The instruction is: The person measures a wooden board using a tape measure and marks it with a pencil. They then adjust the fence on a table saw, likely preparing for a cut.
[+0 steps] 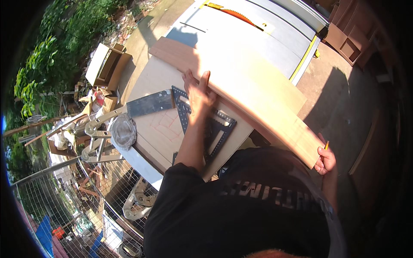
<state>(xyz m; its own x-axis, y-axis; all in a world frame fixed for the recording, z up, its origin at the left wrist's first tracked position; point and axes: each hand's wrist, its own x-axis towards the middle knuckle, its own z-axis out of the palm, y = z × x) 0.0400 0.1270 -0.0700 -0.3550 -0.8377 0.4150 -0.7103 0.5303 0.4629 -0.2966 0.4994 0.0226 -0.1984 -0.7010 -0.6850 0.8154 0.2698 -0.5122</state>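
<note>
A long wooden board (pixel 251 100) lies slantwise in front of me, over a pale sheet (pixel 155 77) and close to the white table saw (pixel 222 35). My left hand (pixel 198 88) rests at the board's near edge, fingers spread, its thumb against the wood. At the board's right end, my right hand (pixel 325 159) grips the corner, with a yellow pencil (pixel 327 145) between its fingers. Below my left forearm lies a black triangular rafter square (pixel 221 137), partly hidden by the arm. A dark-painted block (pixel 151 103) sits left of it, near red pencil marks on the sheet.
An orange saw blade (pixel 238 16) stands up from the saw table. A plastic-wrapped round object (pixel 124 131) sits at the left edge. Beyond are a folding ladder (pixel 105 125), a wire fence (pixel 64 193), an open wooden box (pixel 108 66) and brown panels (pixel 351 35) at the upper right.
</note>
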